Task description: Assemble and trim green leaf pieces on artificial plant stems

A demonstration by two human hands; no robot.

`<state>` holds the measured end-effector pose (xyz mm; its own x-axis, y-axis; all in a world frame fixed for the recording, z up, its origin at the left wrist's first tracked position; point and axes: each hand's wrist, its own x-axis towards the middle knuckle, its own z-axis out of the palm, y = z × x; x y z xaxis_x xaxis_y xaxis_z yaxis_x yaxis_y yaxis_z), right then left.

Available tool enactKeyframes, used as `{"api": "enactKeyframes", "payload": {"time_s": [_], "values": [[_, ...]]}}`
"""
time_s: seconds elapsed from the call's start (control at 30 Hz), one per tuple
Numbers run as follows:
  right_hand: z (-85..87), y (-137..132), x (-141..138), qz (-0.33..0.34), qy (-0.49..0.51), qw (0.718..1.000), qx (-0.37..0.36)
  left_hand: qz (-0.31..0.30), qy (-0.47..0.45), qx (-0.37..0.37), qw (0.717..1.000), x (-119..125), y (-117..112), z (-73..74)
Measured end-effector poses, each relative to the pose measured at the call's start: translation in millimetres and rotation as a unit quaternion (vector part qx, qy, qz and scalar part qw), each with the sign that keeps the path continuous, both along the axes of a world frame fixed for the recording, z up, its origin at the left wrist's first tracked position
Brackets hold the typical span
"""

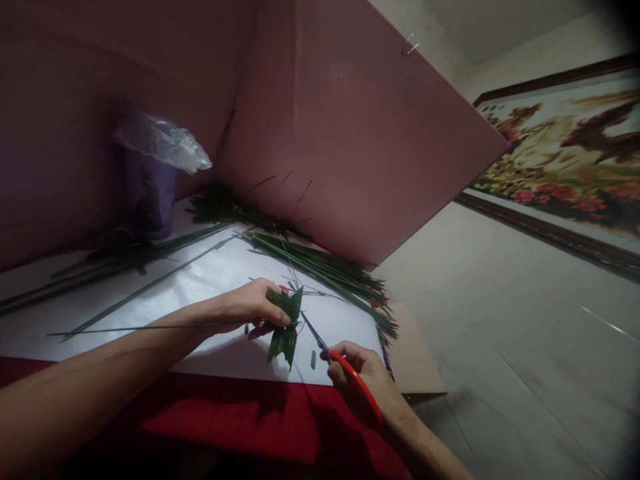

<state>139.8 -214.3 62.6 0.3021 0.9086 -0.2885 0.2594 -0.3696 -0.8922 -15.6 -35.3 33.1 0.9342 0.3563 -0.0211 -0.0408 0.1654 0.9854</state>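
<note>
Pinching green leaves (283, 345), the left hand (259, 305) partly hides them.

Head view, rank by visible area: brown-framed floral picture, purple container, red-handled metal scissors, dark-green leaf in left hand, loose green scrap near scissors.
1. Floral picture
2. Purple container
3. Scissors and dark-green leaf: too alike to rank
4. Green scrap
</note>
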Motion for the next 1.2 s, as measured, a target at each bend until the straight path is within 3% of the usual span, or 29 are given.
{"api": "enactKeyframes", "payload": {"time_s": [0.33,0.5,0.83,1.2], "values": [[-10.1,3,4,-0.005,-0.011,1.000,-0.010,0.005,-0.025,-0.082,0.996,2,8,-12.0],[-18.4,5,3,-0.021,-0.047,0.999,-0.004,0.017,-0.023,-0.114,0.993,3,10,-10.0],[-16.6,-5,1,0.058,-0.147,0.986,0.048,0.030,-0.033,-0.155,0.987,4,11,-8.9],[-36.9,-4,-2,0.029,-0.212,0.966,0.143,0.031,-0.028,-0.202,0.979,5,12,-9.4]]}}
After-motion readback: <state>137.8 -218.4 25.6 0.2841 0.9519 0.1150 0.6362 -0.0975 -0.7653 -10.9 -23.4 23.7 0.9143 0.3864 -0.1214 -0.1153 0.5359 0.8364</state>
